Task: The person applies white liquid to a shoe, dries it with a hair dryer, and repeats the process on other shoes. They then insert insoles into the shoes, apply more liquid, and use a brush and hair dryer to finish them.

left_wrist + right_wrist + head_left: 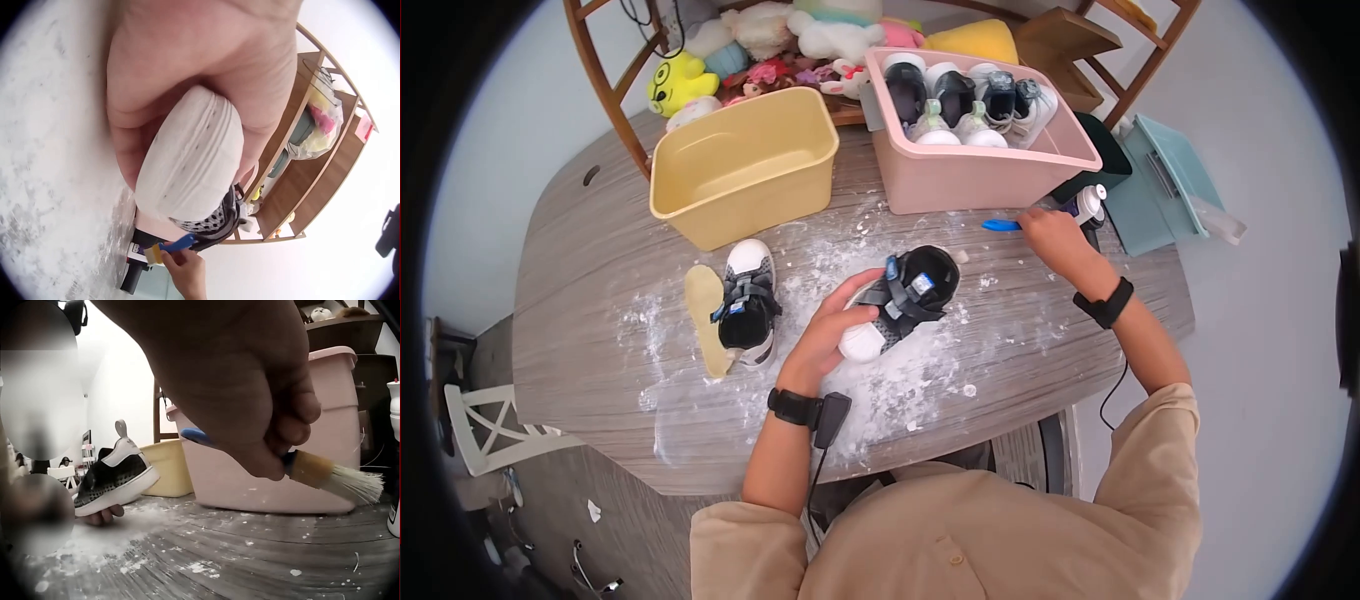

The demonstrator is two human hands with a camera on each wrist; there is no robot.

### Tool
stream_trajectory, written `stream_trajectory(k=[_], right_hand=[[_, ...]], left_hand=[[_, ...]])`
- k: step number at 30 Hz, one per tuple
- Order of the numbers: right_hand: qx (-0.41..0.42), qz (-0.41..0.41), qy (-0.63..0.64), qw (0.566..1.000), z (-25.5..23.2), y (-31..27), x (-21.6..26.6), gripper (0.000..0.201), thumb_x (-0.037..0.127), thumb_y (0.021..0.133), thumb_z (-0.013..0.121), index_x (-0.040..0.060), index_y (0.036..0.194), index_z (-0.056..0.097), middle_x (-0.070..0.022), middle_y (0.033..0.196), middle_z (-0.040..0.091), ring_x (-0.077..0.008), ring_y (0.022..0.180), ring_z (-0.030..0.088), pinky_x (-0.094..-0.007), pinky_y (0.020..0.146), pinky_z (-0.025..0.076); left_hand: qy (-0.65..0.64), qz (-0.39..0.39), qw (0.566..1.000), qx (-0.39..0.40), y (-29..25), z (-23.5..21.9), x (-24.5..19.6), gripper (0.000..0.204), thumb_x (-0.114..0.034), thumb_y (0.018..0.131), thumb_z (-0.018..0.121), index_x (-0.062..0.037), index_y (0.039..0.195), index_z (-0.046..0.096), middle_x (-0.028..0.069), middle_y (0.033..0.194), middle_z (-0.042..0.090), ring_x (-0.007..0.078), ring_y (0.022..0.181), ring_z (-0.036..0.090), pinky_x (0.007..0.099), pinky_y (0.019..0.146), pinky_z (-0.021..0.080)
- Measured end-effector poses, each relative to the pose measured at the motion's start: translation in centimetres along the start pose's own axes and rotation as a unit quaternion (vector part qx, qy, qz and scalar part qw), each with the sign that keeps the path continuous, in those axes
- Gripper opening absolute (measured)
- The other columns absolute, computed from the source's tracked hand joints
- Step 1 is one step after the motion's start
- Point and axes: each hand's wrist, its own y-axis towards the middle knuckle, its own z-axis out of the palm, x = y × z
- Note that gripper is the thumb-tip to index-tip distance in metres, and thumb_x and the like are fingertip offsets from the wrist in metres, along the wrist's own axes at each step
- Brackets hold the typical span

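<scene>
My left hand [825, 335] grips a black and grey shoe [918, 285] by its white toe, holding it tilted over the powdery table; in the left wrist view the white toe [190, 156] fills the palm. My right hand [1060, 243] pinches a brush with a blue handle [1001, 225]; its yellow band [312, 469] and pale bristles [355, 484] show in the right wrist view, near the pink bin. A second shoe [749, 300] stands on the table at the left, beside a yellowish insole [704, 318].
A yellow bin [745, 165] and a pink bin [990, 180] holding several shoes stand at the back. White bottle [1090, 203] stands by my right hand. White powder is scattered over the table [600, 390]. A teal container [1145, 190] is at the right edge; soft toys [835, 40] lie behind the bins.
</scene>
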Motion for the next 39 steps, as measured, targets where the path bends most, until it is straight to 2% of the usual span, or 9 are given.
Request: stream_trajectory(k=[5,18,21,23,25,29,34,38,39], right_hand=[[0.023,-0.038,-0.055,0.997,3.4,2.8,0.9,0.008,0.004,0.073,0.057,0.0024,0.074,0.065,-0.0137,0.074,0.064,-0.0271,0.069,0.066,-0.0350,0.060,0.054],[0.031,-0.035,-0.024,0.999,5.6,4.1,1.8,0.008,0.004,0.074,0.057,0.0004,0.078,0.062,-0.0165,0.082,0.064,-0.0312,0.079,0.064,-0.0395,0.067,0.053],[0.058,0.000,0.025,0.998,4.3,3.6,2.0,0.020,0.003,0.074,0.058,0.0014,0.093,0.062,-0.0164,0.093,0.063,-0.0309,0.081,0.064,-0.0395,0.070,0.053],[0.016,-0.014,0.192,0.981,-1.8,2.8,3.9,0.037,0.002,0.073,0.059,0.0078,0.110,0.059,-0.0151,0.104,0.060,-0.0310,0.084,0.062,-0.0401,0.074,0.052],[0.100,0.026,0.353,0.930,-8.2,1.9,6.2,0.053,0.000,0.070,0.064,0.0101,0.121,0.053,-0.0139,0.115,0.056,-0.0322,0.094,0.060,-0.0405,0.082,0.050],[0.035,-0.124,0.298,0.946,-10.4,-1.2,8.2,0.046,0.005,0.074,0.066,0.0162,0.117,0.055,-0.0128,0.120,0.056,-0.0333,0.102,0.058,-0.0411,0.082,0.050],[0.070,-0.161,0.276,0.945,-8.0,-2.5,9.1,0.032,0.014,0.077,0.069,0.0149,0.108,0.059,-0.0139,0.121,0.055,-0.0353,0.102,0.058,-0.0412,0.083,0.050],[0.005,-0.105,0.251,0.962,-8.1,-3.4,7.9,0.022,0.023,0.077,0.070,0.0128,0.094,0.063,-0.0143,0.102,0.061,-0.0323,0.085,0.062,-0.0400,0.070,0.050],[-0.017,-0.098,0.232,0.968,-8.8,-3.7,7.6,0.021,0.025,0.076,0.071,0.0122,0.092,0.063,-0.0134,0.094,0.062,-0.0312,0.078,0.062,-0.0394,0.066,0.050]], left_hand=[[-0.004,-0.013,1.000,0.023,0.1,-0.7,0.2,0.057,-0.002,0.082,0.056,-0.0054,0.137,0.043,0.0103,0.122,0.057,0.0162,0.104,0.059,0.0285,0.087,0.049],[0.012,-0.047,0.998,0.049,0.2,-0.7,0.3,0.057,0.001,0.076,0.050,-0.0023,0.133,0.047,0.0115,0.123,0.057,0.0168,0.103,0.060,0.0278,0.088,0.049],[0.015,-0.044,0.998,0.051,0.2,-0.6,0.2,0.057,0.001,0.076,0.050,-0.0019,0.133,0.047,0.0117,0.123,0.057,0.0174,0.103,0.060,0.0280,0.088,0.049],[0.012,-0.045,0.998,0.048,0.1,-0.6,0.1,0.057,0.001,0.076,0.050,-0.0017,0.133,0.047,0.0119,0.123,0.057,0.0178,0.103,0.060,0.0283,0.088,0.049],[0.020,-0.050,0.997,0.052,0.0,-0.6,-0.2,0.058,0.001,0.075,0.051,-0.0017,0.133,0.047,0.0123,0.123,0.057,0.0182,0.104,0.060,0.0284,0.089,0.049],[0.009,-0.061,0.995,0.080,0.2,-0.7,0.3,0.058,0.000,0.075,0.051,-0.0012,0.133,0.047,0.0130,0.124,0.056,0.0189,0.106,0.060,0.0288,0.091,0.048],[-0.017,-0.044,0.993,0.109,0.4,-1.1,1.1,0.047,-0.018,0.090,0.050,-0.0019,0.133,0.046,0.0138,0.128,0.054,0.0197,0.111,0.057,0.0321,0.095,0.046],[-0.065,-0.042,0.996,0.037,0.3,-0.7,0.6,0.052,-0.039,0.098,0.042,-0.0027,0.135,0.043,0.0149,0.130,0.051,0.0222,0.116,0.054,0.0373,0.096,0.045],[-0.013,-0.032,0.999,0.026,0.3,-1.1,0.4,0.058,-0.046,0.099,0.034,-0.0008,0.135,0.041,0.0161,0.127,0.053,0.0267,0.117,0.053,0.0392,0.096,0.045]])
